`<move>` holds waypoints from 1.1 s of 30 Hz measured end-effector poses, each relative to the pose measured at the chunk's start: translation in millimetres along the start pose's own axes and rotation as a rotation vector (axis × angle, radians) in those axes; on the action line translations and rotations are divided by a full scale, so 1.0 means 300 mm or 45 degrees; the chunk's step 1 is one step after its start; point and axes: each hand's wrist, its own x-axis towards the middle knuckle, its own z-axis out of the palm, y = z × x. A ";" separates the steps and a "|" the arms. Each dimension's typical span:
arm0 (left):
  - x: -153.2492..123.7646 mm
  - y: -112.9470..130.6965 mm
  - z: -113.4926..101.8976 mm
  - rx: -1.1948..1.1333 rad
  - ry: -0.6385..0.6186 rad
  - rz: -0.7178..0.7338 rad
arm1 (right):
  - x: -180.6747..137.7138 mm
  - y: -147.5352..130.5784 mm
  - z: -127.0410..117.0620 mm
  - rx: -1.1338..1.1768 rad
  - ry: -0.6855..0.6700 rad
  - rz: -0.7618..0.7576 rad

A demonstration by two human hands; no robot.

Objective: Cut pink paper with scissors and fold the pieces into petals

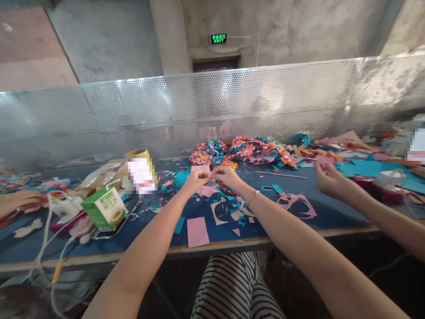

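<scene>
My left hand (195, 179) and my right hand (226, 175) meet over the blue table (332, 212), fingers pinched on a small pink paper piece (206, 172) held between them. A thin bracelet circles my right wrist. Below the hands lie pink scraps (208, 191) and red scissors (227, 190), partly hidden. A pink paper rectangle (197, 231) lies near the front edge. Behind the hands sits a heap of folded paper flowers (242, 150) in pink, teal and orange.
A co-worker's hand (327, 179) works at the right, another person's hand (20, 201) at the far left. A green carton (105, 208), a yellow tape roll (139, 156) and a glue gun (64, 206) with cables stand left. A perforated metal screen (212, 106) backs the table.
</scene>
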 end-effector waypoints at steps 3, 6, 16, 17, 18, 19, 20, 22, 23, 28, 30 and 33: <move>0.000 0.008 -0.001 0.054 0.020 0.016 | -0.006 -0.010 0.004 0.031 -0.004 -0.019; 0.003 0.012 -0.002 0.085 0.038 0.004 | -0.010 -0.021 0.004 -0.026 0.001 -0.065; 0.015 -0.016 -0.013 0.215 -0.005 0.046 | -0.004 -0.029 -0.001 -0.206 0.033 -0.145; 0.013 -0.014 -0.013 0.235 -0.009 0.050 | -0.003 -0.028 -0.001 -0.180 0.031 -0.147; 0.012 -0.012 -0.013 0.250 -0.011 0.054 | -0.003 -0.026 0.000 -0.153 0.029 -0.146; 0.013 -0.011 -0.014 0.260 -0.008 0.059 | -0.002 -0.025 0.000 -0.126 0.027 -0.139; 0.014 -0.012 -0.015 0.262 0.005 0.062 | -0.002 -0.025 0.001 -0.100 0.024 -0.126; 0.020 -0.018 -0.018 0.225 0.052 0.059 | -0.002 -0.025 0.003 -0.064 0.010 -0.094; 0.024 -0.024 -0.020 0.185 0.078 0.054 | -0.002 -0.025 0.003 -0.057 -0.002 -0.080; 0.037 -0.049 -0.026 0.003 0.095 0.022 | -0.001 -0.015 0.003 -0.073 -0.018 -0.040; 0.035 -0.048 -0.024 0.008 0.066 0.016 | -0.001 -0.010 0.001 -0.071 0.000 -0.037; 0.027 -0.036 -0.020 0.068 0.062 0.023 | 0.000 -0.007 -0.002 -0.092 0.015 -0.042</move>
